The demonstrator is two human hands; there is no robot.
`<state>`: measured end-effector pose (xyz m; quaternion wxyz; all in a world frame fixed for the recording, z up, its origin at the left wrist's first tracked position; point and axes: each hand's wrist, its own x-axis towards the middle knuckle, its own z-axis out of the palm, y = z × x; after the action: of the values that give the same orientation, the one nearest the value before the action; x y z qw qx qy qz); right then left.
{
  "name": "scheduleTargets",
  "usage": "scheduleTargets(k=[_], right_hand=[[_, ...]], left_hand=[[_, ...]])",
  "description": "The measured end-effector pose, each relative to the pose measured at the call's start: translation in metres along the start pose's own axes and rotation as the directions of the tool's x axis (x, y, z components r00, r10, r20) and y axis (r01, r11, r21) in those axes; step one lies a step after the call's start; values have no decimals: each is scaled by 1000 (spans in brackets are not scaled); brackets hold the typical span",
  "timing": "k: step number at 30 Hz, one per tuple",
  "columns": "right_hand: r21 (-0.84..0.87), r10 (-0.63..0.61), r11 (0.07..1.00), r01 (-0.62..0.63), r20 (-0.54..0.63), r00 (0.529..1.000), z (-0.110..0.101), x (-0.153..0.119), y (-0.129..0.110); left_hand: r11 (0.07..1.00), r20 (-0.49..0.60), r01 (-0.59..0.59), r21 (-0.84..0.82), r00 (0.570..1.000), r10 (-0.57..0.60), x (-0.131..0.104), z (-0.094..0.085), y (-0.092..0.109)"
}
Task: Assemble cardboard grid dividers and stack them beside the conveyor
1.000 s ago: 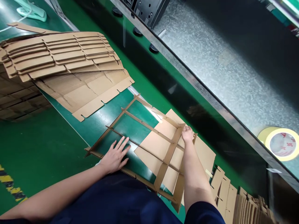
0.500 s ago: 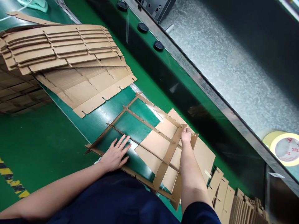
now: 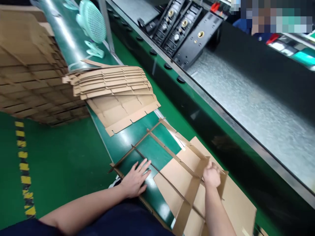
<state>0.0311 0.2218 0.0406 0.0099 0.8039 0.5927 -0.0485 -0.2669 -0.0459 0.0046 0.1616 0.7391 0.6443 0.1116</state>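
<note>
A cardboard divider grid (image 3: 187,205) of slotted strips crossing one another spans the green table and a flat cardboard sheet (image 3: 238,208). My right hand (image 3: 212,176) is closed on the grid where strips meet near its far right corner; its fingertips are partly hidden. My left hand (image 3: 136,180) lies open, fingers spread, over the near left side of the grid, by one of the cross strips. Whether it presses on the cardboard I cannot tell. Beyond the grid, a stack of slotted cardboard strips (image 3: 115,80) lies on the table, with a wider piece at its front.
A mint green fan (image 3: 92,21) stands farther along the green table (image 3: 100,123). Piled cardboard dividers (image 3: 36,78) rise at the left. Across a gap runs a metal-edged bench (image 3: 258,88) holding black parts (image 3: 194,41). A person is partly visible at the top right.
My view has swung up and left, so the table, grid and hands appear lower and farther right. Both hands keep about the same places on the grid.
</note>
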Motion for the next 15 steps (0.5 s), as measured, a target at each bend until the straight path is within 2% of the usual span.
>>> scheduleTargets(k=[2, 5, 9, 11, 12, 13, 14, 15], right_hand=[[60, -61, 996, 65, -80, 995, 6, -23, 6], [125, -243, 954, 273, -210, 947, 31, -60, 18], [112, -309, 934, 339, -222, 925, 57, -89, 24], [116, -316, 928, 354, -257, 913, 56, -95, 23], [127, -312, 925, 359, -290, 905, 53, -98, 24], [141, -301, 922, 361, -326, 896, 49, -103, 24], [155, -289, 919, 362, -360, 887, 45, -109, 25], [169, -278, 916, 365, -389, 878, 40, -116, 27]], left_hand=[[1000, 21, 0, -1, 1000, 0, 1, -2, -1], [1000, 34, 27, 3, 999, -27, -1, 1, 2], [1000, -33, 8, -25, 999, -9, -3, 0, 1], [998, -150, -38, -50, 988, 30, 4, -13, -15], [998, -232, -26, -55, 973, 13, 9, -23, -28], [998, -316, 25, -58, 948, -42, 15, -34, -46], [990, -394, 125, -64, 909, -140, 21, -46, -66], [959, -452, 272, -81, 848, -278, 28, -56, -88]])
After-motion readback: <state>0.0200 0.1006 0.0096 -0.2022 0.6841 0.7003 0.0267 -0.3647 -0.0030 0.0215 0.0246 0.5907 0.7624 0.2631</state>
